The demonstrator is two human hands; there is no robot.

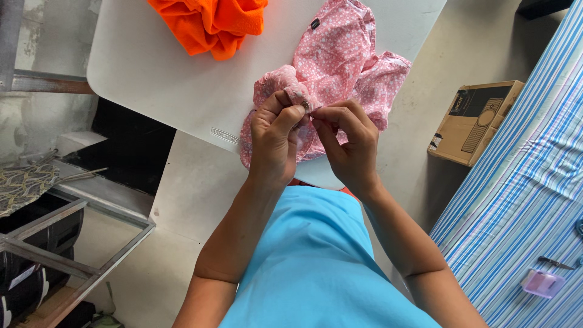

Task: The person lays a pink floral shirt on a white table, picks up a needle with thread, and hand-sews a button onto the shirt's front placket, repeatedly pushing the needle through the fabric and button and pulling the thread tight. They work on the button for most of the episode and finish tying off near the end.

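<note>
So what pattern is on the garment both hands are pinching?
The garment is pink with small white spots, pinched by the left hand and right hand; clearest in the head view.

A pink garment (340, 67) with small white dots lies crumpled on the white bench (152, 79), at its near right part; its near edge is bunched and lifted, pinched at a folded hem, part hanging over the bench's near edge
</note>
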